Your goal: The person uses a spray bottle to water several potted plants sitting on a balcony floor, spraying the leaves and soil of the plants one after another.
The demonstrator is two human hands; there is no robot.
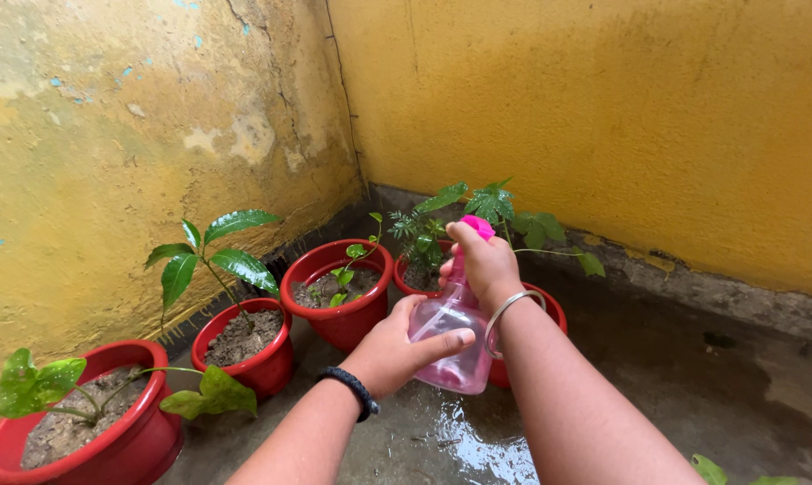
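Observation:
A clear pink spray bottle (451,337) with a bright pink nozzle is held up in front of me. My left hand (397,346), with a black band on the wrist, cups the bottle's body from the left. Around the neck and trigger closes my right hand (485,262), which wears a silver bangle. The nozzle points toward the red pot (338,316) with a small seedling and a further red pot (406,278) with a leafy green plant (491,208), partly hidden behind my right hand.
Two more red pots stand along the left yellow wall: one (262,368) with a broad-leaved sapling, one (123,449) at the lower left. Another red pot (551,310) sits behind my right forearm. The concrete floor (478,440) is wet. Yellow walls meet in a corner behind.

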